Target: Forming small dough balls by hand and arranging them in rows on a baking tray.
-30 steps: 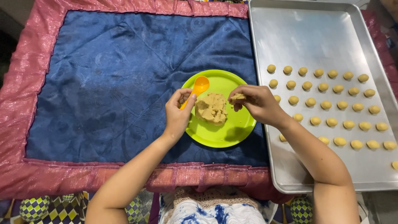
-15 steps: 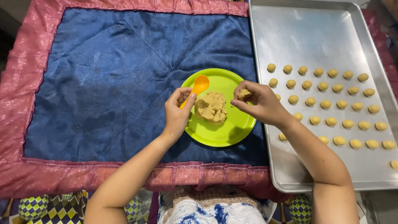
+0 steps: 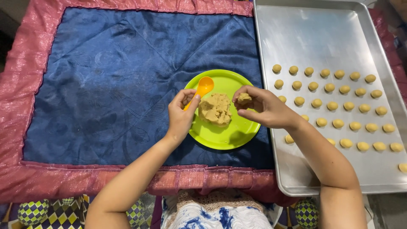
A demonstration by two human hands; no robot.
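- Left hand: fingers are curling around the orange spoon handle, gripping it.
- Right hand: fingers are pinching a small dough piece above the green plate.

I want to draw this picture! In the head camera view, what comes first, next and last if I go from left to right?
Pink cloth border → blue cloth → left hand holding the orange spoon → lump of dough on the green plate → right hand pinching a dough piece → metal tray with rows of dough balls.
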